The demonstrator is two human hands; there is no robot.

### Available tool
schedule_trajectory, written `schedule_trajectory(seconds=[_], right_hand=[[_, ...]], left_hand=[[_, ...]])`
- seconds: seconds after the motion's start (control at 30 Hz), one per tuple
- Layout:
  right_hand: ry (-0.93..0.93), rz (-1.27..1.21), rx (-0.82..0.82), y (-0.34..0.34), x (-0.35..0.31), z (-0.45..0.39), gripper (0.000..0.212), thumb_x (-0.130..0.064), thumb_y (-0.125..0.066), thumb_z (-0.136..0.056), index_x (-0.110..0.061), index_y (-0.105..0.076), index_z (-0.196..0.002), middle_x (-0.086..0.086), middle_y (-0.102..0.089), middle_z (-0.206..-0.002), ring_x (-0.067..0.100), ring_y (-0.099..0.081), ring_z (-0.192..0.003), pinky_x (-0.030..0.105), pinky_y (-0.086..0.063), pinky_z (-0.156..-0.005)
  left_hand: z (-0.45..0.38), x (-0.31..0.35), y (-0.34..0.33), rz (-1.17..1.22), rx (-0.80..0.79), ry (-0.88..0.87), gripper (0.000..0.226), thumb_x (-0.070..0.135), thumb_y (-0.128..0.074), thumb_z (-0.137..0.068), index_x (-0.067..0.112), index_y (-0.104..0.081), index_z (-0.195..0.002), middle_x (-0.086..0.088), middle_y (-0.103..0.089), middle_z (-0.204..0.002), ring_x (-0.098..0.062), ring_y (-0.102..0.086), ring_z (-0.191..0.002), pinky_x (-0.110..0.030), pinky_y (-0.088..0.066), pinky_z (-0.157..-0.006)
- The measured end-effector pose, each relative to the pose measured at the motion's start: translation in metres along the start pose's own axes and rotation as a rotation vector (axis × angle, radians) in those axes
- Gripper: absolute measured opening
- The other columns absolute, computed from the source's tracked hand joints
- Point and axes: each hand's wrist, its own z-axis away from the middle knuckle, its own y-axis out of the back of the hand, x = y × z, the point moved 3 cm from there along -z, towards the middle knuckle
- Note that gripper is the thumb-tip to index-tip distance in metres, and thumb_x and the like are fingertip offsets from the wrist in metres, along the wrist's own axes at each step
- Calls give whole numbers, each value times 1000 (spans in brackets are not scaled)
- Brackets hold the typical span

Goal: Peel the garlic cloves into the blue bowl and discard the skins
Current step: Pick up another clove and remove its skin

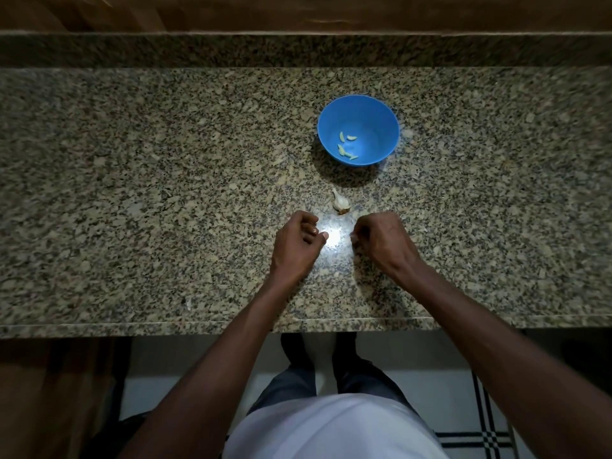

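The blue bowl [381, 111] stands on the granite counter and holds several peeled garlic cloves [346, 145]. A part garlic bulb [340, 203] in its white skin lies just in front of the bowl. Below it, my left hand [298, 241] has its fingers curled, with a small pale garlic clove [323, 235] pinched at the fingertips. My right hand [381, 236] is a short gap to the right, curled too, pinching a thin greyish bit of garlic skin [353, 240]. A bright light patch on the counter lies between the two hands.
The speckled granite counter [165, 193] runs the full width, with a raised back ledge and a front edge near my body. A pale skin scrap [188, 304] lies near the front edge at the left. Floor and my legs show below.
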Motion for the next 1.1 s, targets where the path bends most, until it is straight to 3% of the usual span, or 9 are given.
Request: schedule_trajectory(seconds=[0.1, 0.17, 0.23, 0.5, 0.8, 0.87, 0.93, 1.03, 1.1], right_hand=[[28, 117, -1, -1, -3, -5, 27, -9, -58, -96, -5, -61, -69, 8, -55, -61, 25, -49, -51, 43, -48, -51], [135, 193, -27, -1, -12, -3, 35, -7, -52, -98, -10, -45, -64, 7, -41, -62, 22, -34, -53, 44, -42, -50], [220, 263, -66, 0, -21, -1, 38, -6, -51, -101, -15, -40, -66, 7, -43, -66, 19, -35, -55, 43, -38, -51], [295, 314, -123, -6, -18, 0, 31, -4, -51, -104, -7, -53, -72, 10, -53, -75, 22, -52, -60, 45, -54, -55], [266, 146, -116, -4, -18, -13, 43, -5, -43, -105, -21, -36, -66, 4, -43, -70, 12, -32, -56, 35, -36, -50], [126, 44, -154, -1, -13, -22, 35, -3, -60, -99, -13, -59, -66, 3, -57, -69, 13, -53, -55, 32, -50, -51], [-106, -272, -182, 4, 1, -24, 8, -4, -74, -93, -6, -78, -86, 7, -75, -80, 17, -74, -66, 27, -63, -62], [-355, -859, -208, 10, 11, -6, 14, 0, -73, -94, 7, -75, -105, 21, -78, -92, 31, -79, -85, 37, -65, -77], [-407, -1007, -242, 8, 13, 7, 17, 1, -72, -94, 7, -74, -109, 21, -78, -99, 28, -78, -94, 30, -63, -79]], left_hand=[[-1, 2, -4, -278, 13, -181, 38, 27, -77, -89, 16, -62, -122, 3, -57, -112, -17, -54, -107, -33, -53, -89], [-2, 1, -7, -409, -21, -241, 52, 31, -78, -87, 12, -61, -132, -2, -52, -126, -20, -41, -122, -34, -44, -99], [-2, 0, -7, -445, -31, -240, 59, 32, -79, -87, 9, -60, -138, -5, -49, -136, -23, -35, -129, -35, -40, -104], [-4, 0, -6, -438, -21, -215, 57, 35, -80, -85, 12, -64, -134, -4, -49, -137, -23, -35, -130, -36, -41, -102], [-4, 4, -6, -455, -27, -188, 52, 33, -80, -84, 13, -65, -130, -2, -48, -137, -22, -34, -130, -34, -41, -98], [-3, 7, -5, -412, -23, -186, 48, 29, -81, -84, 13, -67, -127, 4, -48, -128, -18, -38, -126, -27, -43, -96], [2, 14, -4, -219, -15, -142, 43, 20, -82, -84, 12, -70, -123, 8, -49, -119, -9, -52, -113, -13, -49, -90], [9, 23, -7, 160, -81, 32, 37, 10, -83, -85, 12, -73, -120, 1, -68, -114, -8, -69, -96, -16, -59, -73], [13, 26, -13, 280, -123, 80, 31, 9, -82, -86, 12, -77, -116, 0, -75, -108, -12, -74, -95, -23, -62, -74]])
